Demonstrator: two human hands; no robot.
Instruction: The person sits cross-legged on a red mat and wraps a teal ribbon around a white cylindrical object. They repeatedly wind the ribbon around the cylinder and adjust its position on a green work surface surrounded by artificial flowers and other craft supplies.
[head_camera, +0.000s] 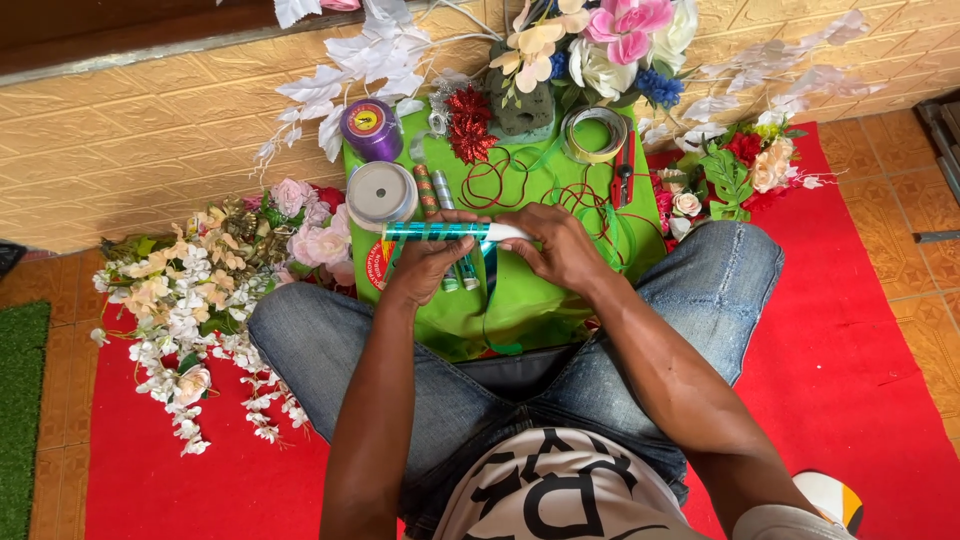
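While held level | teal wrapped stick (450, 232) | left hand (425, 268), right hand (560, 248) gripping it.

A red mat (850, 350) covered the tiled floor (930, 215). On it, at twelve o'clock, lay a green cloth (520, 300); white and pink flowers (200, 290) lay at nine o'clock, more flowers (745, 165) at two o'clock, and a green rug (20, 400) at eight.

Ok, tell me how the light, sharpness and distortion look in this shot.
Head view: even, soft daylight with only faint shadows under the arms; sharp on the left hand, right hand and the teal striped tube they hold; mild glare on the silver ribbon spool; wide-angle bending tilts the wall lines.
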